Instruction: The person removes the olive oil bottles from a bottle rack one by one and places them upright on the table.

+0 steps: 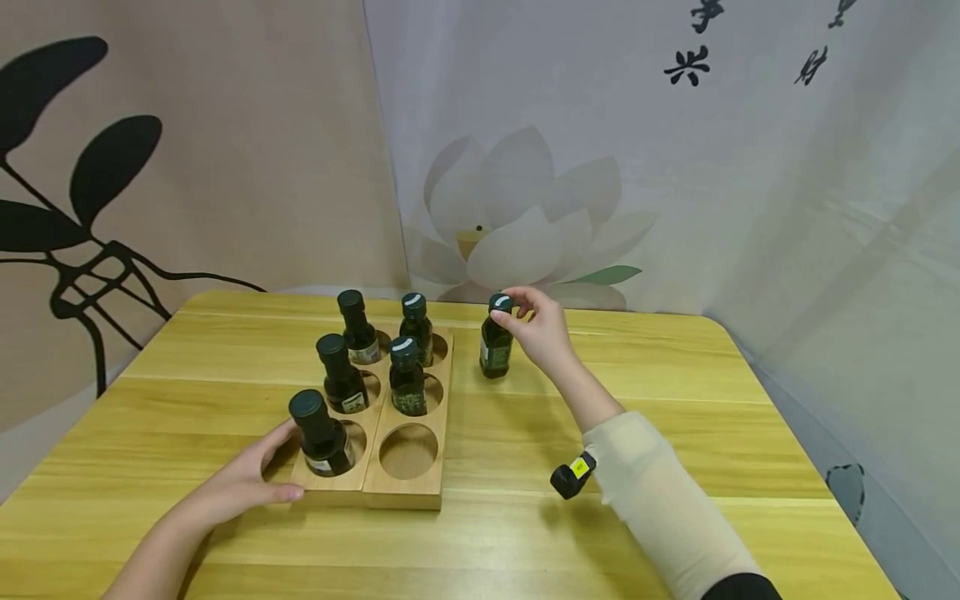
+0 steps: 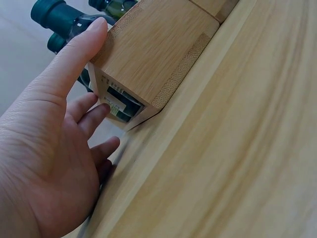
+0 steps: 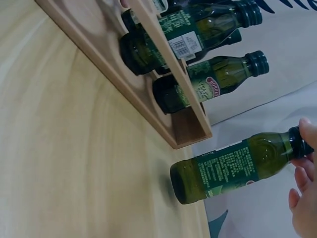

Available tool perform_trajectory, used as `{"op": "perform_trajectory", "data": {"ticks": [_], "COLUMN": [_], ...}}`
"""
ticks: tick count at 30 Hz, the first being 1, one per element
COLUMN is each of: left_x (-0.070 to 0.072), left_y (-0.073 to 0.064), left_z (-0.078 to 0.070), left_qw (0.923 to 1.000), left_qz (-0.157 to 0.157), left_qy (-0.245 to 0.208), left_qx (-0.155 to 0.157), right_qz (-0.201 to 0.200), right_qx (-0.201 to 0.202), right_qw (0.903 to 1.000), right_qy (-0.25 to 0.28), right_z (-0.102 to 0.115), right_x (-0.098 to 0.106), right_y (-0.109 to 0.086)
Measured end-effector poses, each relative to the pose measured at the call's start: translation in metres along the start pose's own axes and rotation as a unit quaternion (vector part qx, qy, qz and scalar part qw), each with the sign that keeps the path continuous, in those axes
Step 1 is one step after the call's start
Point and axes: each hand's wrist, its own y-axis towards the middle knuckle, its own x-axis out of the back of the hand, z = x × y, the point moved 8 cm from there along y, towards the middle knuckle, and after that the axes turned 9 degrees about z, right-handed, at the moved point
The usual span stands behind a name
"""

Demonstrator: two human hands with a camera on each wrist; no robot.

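Note:
My right hand [image 1: 538,323] pinches the dark cap of a green glass olive oil bottle [image 3: 230,168], right of the wooden rack. The bottle is upright in the head view; whether its base touches the table, I cannot tell. Two rows of round holes run through the wooden rack [image 1: 402,500], several of them with similar bottles standing in them. The front right hole [image 1: 408,452] shows its bare floor. At the rack's front left corner is my left hand [image 1: 243,479], thumb against the front and relaxed fingers along the left side, near the front left bottle [image 1: 322,437].
The rack and bottles stand on a yellow wood-grain table [image 1: 675,367]. Behind it hangs a pale cloth backdrop [image 1: 540,100] printed with a lotus, dark leaves and characters. A small black device with a yellow label [image 1: 576,473] is beside the right sleeve.

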Motion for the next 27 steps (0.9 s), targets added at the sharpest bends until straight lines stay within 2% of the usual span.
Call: {"op": "perform_trajectory", "data": {"ticks": [10, 19, 22, 27], "left_x": [0.001, 0.002, 0.001, 0.001], "left_y": [-0.001, -0.001, -0.001, -0.002], "left_z": [-0.001, -0.002, -0.003, -0.004], "left_qw": [0.9999, 1.0000, 1.0000, 0.9999], "left_qz": [0.000, 0.000, -0.001, 0.000], "left_qy": [-0.001, -0.005, -0.008, -0.016], "left_qx": [0.013, 0.002, -0.002, -0.007], "right_qz": [-0.004, -0.008, -0.011, -0.038], "right_qx": [-0.018, -0.014, 0.003, 0.055], "right_qw": [0.9998, 0.9999, 0.9999, 0.9974], "right_qy": [-0.001, -0.005, -0.013, -0.027], "right_z": [-0.011, -0.015, -0.011, 0.006], "right_x": [-0.004, -0.005, -0.003, 0.006], "right_y": [-0.006, -0.006, -0.007, -0.009]}}
